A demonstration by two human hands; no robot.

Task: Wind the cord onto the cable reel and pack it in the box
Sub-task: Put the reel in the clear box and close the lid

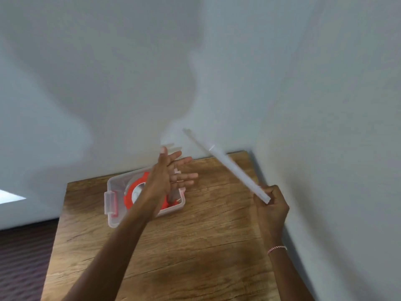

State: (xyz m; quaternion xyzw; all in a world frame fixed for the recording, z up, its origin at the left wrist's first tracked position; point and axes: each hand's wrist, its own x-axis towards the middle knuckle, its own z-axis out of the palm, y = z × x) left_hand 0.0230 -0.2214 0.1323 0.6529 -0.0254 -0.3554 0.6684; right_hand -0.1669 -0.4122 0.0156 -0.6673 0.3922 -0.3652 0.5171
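Reel (130,199) lies flat in the box (112,185), whose long axis runs left-right on the table (195,235). Left hand (165,179) hovers above, fingers spread. Right hand (271,205) grips the lid (225,165), edge-on, slanting up-left.

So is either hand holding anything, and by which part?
The right hand grips the translucent lid by its near lower end. The left hand, spread open above the box, holds nothing.

Head view, looking down, near table (195,246)
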